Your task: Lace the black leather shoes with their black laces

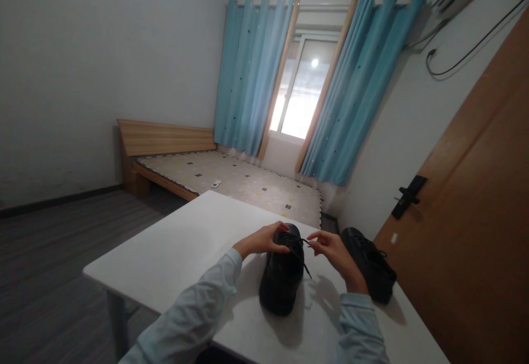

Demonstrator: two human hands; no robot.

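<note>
A black lace-up shoe (281,281) stands on the white table (182,254), toe toward me. My left hand (264,240) rests on the shoe's top near the laces, fingers curled over it. My right hand (333,251) is just right of it and pinches a black lace (305,242) between thumb and fingers; the lace end hangs down beside the shoe. A second black shoe (370,265) stands at the right, behind my right wrist, untouched.
The table's right edge runs close to a brown wooden door (475,215) with a black handle (407,196). Behind the table are a low wooden bed (215,179), blue curtains (256,72) and a bright window (301,94). Grey floor lies left.
</note>
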